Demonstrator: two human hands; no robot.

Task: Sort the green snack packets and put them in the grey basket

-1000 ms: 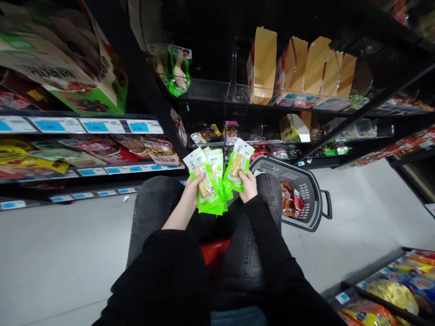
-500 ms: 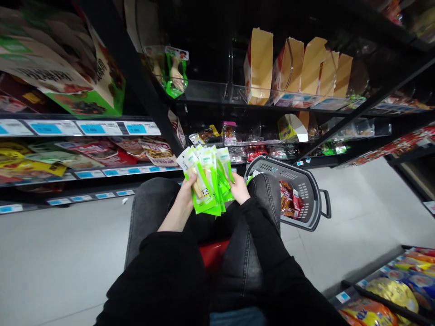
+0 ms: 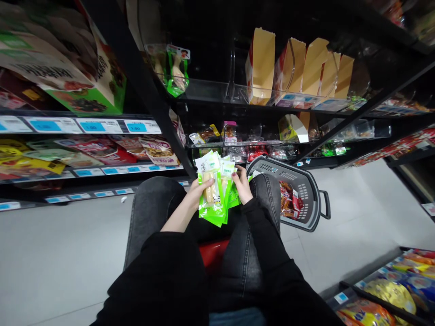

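Between my knees I hold several green-and-white snack packets (image 3: 211, 192), overlapping in a loose stack. Pale food shows through the clear window of the front packet, which has a small panda print low on it. My left hand (image 3: 197, 194) grips the stack from the left, its thumb lying over the front packet. On the right side, my right hand (image 3: 242, 185) is closed on the packets behind, with its thumb near their edge; the fingertips behind the packets are hidden.
A grey shopping basket (image 3: 314, 199) with red snack packs (image 3: 290, 199) stands on the floor by my right knee. Black shelves ahead carry open cardboard boxes (image 3: 263, 68) and a hanging green pack (image 3: 177, 72). Shelves of bagged snacks (image 3: 159, 151) stand left; more bags (image 3: 390, 294) lie lower right.
The packets have shifted slightly right and turned more upright, drawn closer together. My left thumb has moved across the front packet, and my right hand's fingers have curled higher.
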